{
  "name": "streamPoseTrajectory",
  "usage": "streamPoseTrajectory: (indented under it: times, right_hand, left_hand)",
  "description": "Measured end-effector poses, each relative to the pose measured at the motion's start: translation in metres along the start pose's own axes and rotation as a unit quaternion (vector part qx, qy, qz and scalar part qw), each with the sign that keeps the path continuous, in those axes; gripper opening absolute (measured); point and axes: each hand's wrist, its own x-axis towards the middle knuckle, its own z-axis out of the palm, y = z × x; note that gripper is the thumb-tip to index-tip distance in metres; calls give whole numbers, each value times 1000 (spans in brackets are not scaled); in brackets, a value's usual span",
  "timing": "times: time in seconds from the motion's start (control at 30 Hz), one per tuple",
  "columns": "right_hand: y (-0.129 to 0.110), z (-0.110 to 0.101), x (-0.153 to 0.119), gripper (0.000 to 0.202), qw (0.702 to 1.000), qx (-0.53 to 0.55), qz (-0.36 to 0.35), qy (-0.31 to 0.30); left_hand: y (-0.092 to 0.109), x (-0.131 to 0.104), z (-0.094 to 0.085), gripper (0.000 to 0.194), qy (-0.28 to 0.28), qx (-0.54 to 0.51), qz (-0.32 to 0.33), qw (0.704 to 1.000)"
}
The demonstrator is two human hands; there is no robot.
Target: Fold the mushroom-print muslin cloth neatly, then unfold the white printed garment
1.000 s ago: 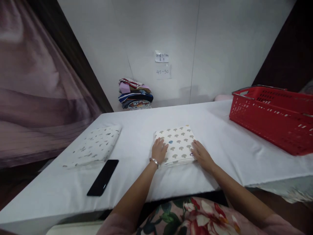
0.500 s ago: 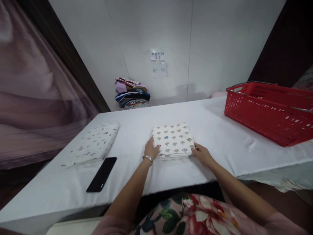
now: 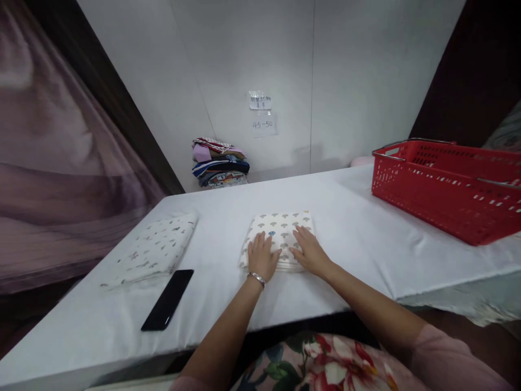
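Observation:
A folded white cloth printed with small mushrooms lies on the white-covered table in front of me. On its near left part my left hand rests flat, fingers spread, with a silver bracelet at the wrist. My right hand lies flat over the near right part, fingers stretched out. Neither hand grips the cloth. Over to the left is a second folded white cloth with a scattered print, and near it a black phone.
At the right of the table stands a red plastic basket with metal handles. A stack of folded fabrics rises behind the table's far edge against the wall. Paper notes are stuck on the wall. A pink curtain hangs at the left.
Both hands have moved from the cloth's side edges inward onto its top and now lie flat. The cloth sits slightly further left. The camera view has tilted a little upward.

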Motion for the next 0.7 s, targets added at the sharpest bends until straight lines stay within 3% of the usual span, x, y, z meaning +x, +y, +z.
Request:
streamPoseTrajectory:
  times: [0.13, 0.23, 0.37, 0.43, 0.7]
  right_hand:
    - [-20, 8, 42, 62, 998, -33, 10, -47]
    - [-7, 15, 60, 66, 996, -63, 45, -44]
    - [28, 25, 62, 68, 984, -111, 135, -43]
    - [38, 29, 60, 68, 981, -122, 142, -41]
    - [43, 25, 66, 68, 981, -120, 141, -57]
  left_hand:
    - [14, -5, 11, 50, -53, 3, 48, 997]
    - [15, -8, 15, 50, -58, 0, 55, 997]
    - [13, -12, 17, 48, -48, -8, 65, 997]
    - [14, -13, 19, 48, -38, -14, 72, 997]
    - [12, -15, 24, 48, -22, -6, 72, 997]
